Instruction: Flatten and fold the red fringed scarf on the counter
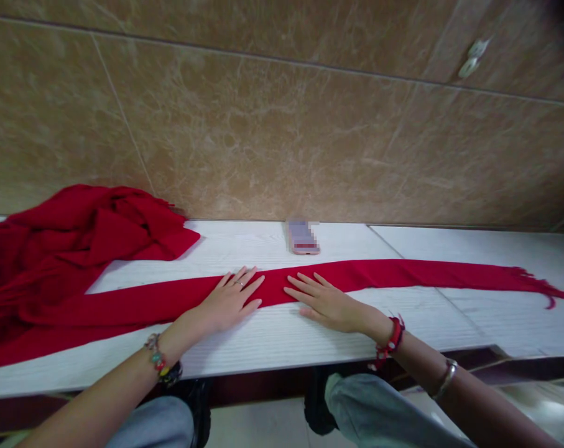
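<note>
Legs: pale blue denim trousers [372, 407] and black shoes [318, 401] seen below near edge of desk.
Desk: long white wood-grain surface [272, 350], scarf carried on it.
Left hand: bare, ringed, beaded bracelet at wrist [228, 303]; laid flat on scarf, fingers spread, released.
Right hand: bare, red cord bracelet at wrist [334, 309]; fingertips laid on scarf, fingers spread, released.
Scarf: narrow red fabric strip [403, 274], stretched lengthwise on desk, fringed at right end.
Heap: crumpled red fringed cloth [99, 227], left; whether joined to scarf cannot be told.
Phone: pink-edged, pixelated [305, 253], placed beyond scarf.
Wall: brown marbled tile [263, 137].
</note>
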